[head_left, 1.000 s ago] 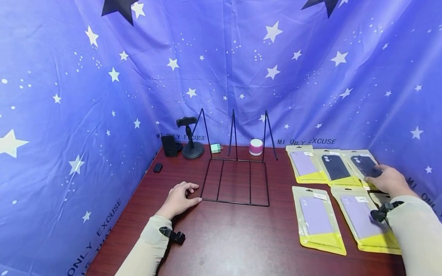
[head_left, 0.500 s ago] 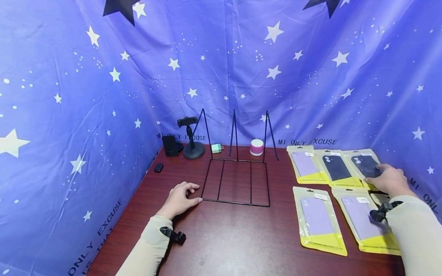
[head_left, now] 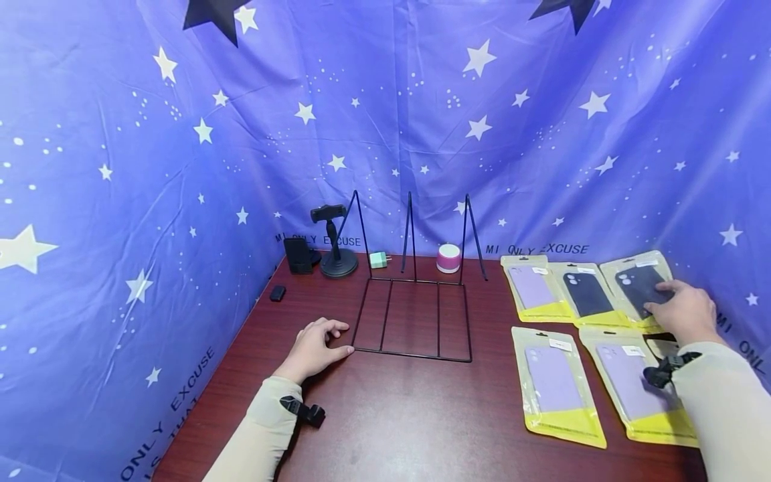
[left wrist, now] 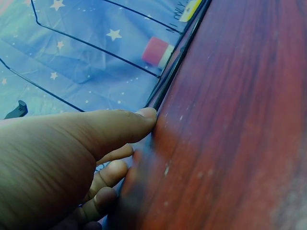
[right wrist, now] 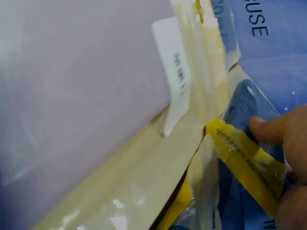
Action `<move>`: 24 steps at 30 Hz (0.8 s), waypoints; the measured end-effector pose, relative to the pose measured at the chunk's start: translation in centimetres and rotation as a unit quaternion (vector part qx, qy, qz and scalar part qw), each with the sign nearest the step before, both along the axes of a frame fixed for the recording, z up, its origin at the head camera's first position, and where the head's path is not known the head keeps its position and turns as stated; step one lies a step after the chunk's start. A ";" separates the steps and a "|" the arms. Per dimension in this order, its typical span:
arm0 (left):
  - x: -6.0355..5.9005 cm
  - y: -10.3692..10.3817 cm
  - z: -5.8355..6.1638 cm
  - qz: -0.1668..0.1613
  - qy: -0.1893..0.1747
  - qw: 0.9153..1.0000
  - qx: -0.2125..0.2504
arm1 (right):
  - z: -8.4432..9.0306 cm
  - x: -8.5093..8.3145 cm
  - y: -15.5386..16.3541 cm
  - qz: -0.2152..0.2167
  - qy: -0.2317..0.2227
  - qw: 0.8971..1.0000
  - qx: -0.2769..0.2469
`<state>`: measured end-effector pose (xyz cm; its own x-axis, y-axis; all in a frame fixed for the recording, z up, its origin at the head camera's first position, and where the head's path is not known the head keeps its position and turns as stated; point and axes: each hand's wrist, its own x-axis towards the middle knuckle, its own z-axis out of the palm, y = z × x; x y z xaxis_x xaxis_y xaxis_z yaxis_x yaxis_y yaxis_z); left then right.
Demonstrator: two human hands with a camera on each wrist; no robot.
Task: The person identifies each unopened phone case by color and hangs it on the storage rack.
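Plainly, the back-right packet (head_left: 637,286) lies gripped in the right hand (head_left: 685,310).

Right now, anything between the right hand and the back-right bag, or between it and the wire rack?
Right hand pinches back-right bag; nothing between. Toward wire rack: back-middle dark bag and back-left purple bag lie between.

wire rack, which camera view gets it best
The head view: its base and three uprights show together. The left wrist view shows only some of the rack's bars, close up, partly hidden by the left hand. The right wrist view shows none of it.
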<state>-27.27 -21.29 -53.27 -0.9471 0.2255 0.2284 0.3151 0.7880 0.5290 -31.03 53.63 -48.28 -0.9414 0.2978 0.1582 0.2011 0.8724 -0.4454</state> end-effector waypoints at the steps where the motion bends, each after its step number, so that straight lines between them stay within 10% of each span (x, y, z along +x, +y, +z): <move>1: 0.0 0.0 0.0 0.000 -0.001 1.000 0.001 | 0.1 0.0 0.0 -0.002 0.010 1.000 -0.001; 24: 0.1 0.1 0.1 -0.002 -0.002 1.000 -0.002 | 6.1 1.5 -4.1 -0.122 0.129 0.979 -0.099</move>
<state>-27.16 -21.24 -53.14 -0.9469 0.2302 0.2245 0.3166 0.7890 0.5265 -29.52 49.53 -42.19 -0.7750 0.5572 0.2980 0.2506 0.7040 -0.6645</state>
